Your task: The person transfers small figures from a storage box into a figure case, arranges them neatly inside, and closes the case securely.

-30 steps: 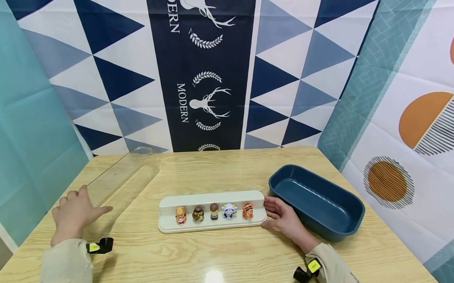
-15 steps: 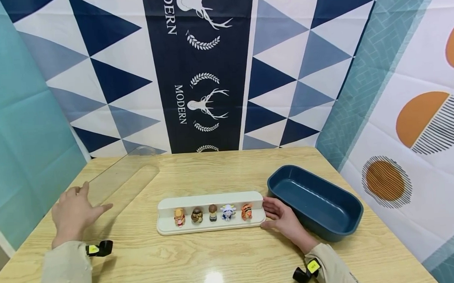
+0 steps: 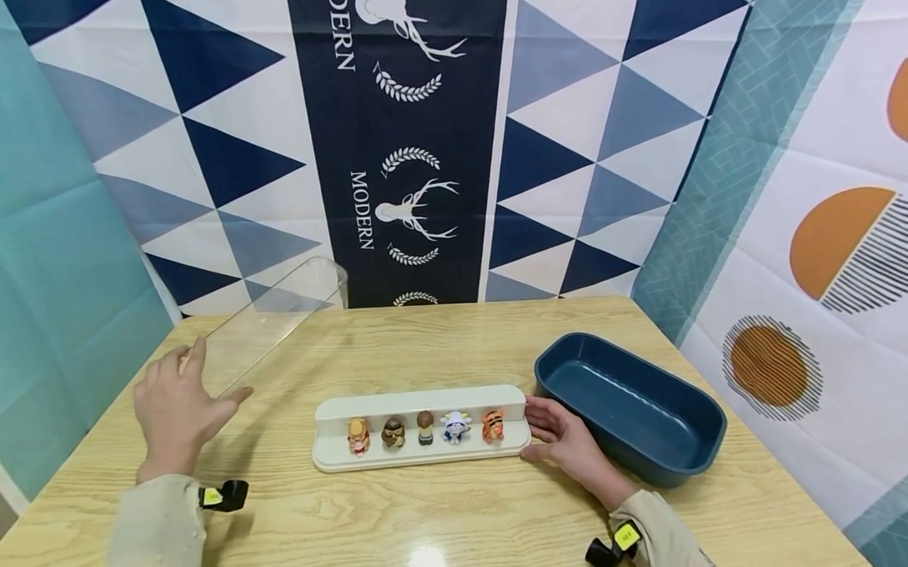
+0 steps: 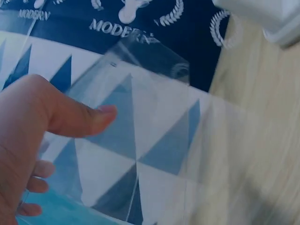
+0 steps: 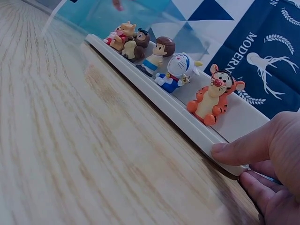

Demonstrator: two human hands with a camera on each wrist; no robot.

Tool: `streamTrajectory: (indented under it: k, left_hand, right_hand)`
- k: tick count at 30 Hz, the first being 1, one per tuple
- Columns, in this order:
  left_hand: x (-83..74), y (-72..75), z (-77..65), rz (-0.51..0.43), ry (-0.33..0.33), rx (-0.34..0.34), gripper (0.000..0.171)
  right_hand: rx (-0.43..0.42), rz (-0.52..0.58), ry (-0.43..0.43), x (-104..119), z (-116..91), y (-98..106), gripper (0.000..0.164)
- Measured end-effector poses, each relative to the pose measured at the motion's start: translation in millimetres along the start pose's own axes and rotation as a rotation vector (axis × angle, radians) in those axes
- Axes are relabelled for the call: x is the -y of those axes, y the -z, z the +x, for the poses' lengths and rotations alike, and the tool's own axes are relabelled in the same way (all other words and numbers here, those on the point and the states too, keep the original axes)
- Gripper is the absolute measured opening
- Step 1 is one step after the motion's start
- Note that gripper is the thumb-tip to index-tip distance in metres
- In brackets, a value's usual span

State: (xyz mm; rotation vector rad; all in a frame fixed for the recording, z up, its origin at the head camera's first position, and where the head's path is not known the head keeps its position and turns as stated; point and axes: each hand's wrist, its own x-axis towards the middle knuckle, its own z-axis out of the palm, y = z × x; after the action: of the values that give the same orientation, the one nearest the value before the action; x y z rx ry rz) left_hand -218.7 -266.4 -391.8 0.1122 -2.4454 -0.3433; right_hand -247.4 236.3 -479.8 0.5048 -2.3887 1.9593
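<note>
My left hand (image 3: 180,406) holds a long clear plastic cover (image 3: 271,323) by its near end, tilted up above the left side of the table. Seen from the left wrist, the thumb (image 4: 89,119) lies over the cover's near end, with the other fingers around its side. A white display stand (image 3: 420,400) rests at mid-table, bearing a row of several small cartoon figurines. At its right end sits an orange tiger figurine (image 5: 211,98). My right hand (image 3: 568,442) pinches that end of the stand, thumb on the front edge (image 5: 225,152), other fingers partly hidden behind.
A dark blue rectangular basin (image 3: 627,403) stands just right of the stand, close behind my right hand. Patterned cloth (image 3: 412,151) hangs along the back edge of the wood-grain table (image 3: 342,529), and more cloth hangs at both sides.
My left hand has lifted the clear cover and moved right and away from me, so its far end stands higher. My right hand and the stand stay in place.
</note>
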Motion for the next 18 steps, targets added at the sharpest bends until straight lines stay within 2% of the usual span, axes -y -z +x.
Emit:
streamTrajectory:
  k: [6, 11, 15, 18]
  left_hand:
    - [-14.1, 1.8, 1.5, -0.16, -0.124, -0.215, 0.096]
    - [-27.3, 6.5, 4.6, -0.267, -0.253, -0.362, 0.113]
    - [-37.9, 12.5, 6.8, -0.306, -0.351, -0.401, 0.11]
    - [-45.7, 17.1, 6.9, -0.338, -0.405, -0.384, 0.106]
  right_hand:
    - [0.002, 0.007, 0.001, 1, -1, 0, 0.076]
    - [0.001, 0.008, -0.007, 1, -1, -1, 0.076]
    - [-0.006, -0.01, -0.008, 1, -1, -1, 0.075]
    - [-0.007, -0.018, -0.007, 2, -1, 0, 0.075]
